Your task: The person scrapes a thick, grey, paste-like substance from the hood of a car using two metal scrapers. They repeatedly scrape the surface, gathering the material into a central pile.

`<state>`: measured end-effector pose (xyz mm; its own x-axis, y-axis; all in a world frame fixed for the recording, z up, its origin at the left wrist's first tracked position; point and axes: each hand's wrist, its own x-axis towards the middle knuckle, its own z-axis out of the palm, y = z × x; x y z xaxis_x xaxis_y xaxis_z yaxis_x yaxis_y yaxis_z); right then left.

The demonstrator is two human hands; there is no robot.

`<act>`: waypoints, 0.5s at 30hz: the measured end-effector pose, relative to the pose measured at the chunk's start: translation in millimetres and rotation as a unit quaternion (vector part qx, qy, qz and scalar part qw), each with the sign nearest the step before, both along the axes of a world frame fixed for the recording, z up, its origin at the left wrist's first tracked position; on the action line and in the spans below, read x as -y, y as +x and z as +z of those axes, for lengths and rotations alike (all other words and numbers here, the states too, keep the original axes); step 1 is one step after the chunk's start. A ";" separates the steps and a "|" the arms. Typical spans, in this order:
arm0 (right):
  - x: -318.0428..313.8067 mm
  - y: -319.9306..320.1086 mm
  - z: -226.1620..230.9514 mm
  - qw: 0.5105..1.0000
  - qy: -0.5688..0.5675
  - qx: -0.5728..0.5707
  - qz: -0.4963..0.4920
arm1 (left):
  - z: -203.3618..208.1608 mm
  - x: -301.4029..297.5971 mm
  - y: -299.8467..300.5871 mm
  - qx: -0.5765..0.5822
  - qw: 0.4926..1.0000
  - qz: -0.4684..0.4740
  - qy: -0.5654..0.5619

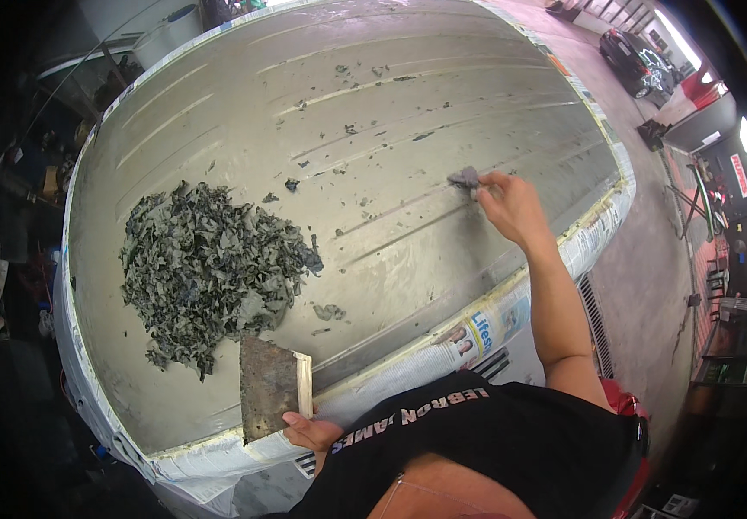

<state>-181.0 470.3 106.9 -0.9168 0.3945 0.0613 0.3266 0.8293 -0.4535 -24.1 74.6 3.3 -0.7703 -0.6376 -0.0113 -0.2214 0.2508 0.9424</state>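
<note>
A wide bare-metal vehicle roof with raised ribs lies in front of me. My left hand, at the near edge, grips a stained flat plate with a pale wooden strip along one side, like a broad scraper. Out to the right, my right hand pinches a crumpled grey scrap just over the roof; whether it is cloth or peeled paint I cannot tell. A large heap of grey-green paint flakes sits on the left, beyond the plate. Smaller flakes lie scattered across the metal.
Taped newspaper borders the roof's near edge and wraps the right corner. A white tub stands past the far left edge. Concrete floor runs along the right, with a dark car at the back.
</note>
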 end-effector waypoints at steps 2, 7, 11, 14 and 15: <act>-8.0 -10.0 -10.7 0.999 -0.005 -0.033 -0.019 | 0.0 0.6 -0.9 0.005 1.000 -0.007 0.005; -37.8 -16.4 -13.3 0.999 0.016 -0.018 -0.026 | 0.2 -0.9 -1.9 0.001 1.000 0.028 -0.009; -45.8 -14.6 -13.6 0.999 0.013 -0.014 -0.030 | 7.6 1.2 0.7 0.017 1.000 -0.011 -0.005; -54.0 -43.6 -20.8 0.998 0.006 -0.047 -0.029 | 6.6 -3.4 -4.1 -0.005 1.000 0.004 0.001; -52.9 -53.8 -19.1 0.999 -0.013 -0.051 -0.011 | 3.5 -1.1 -4.4 -0.009 1.000 -0.007 -0.007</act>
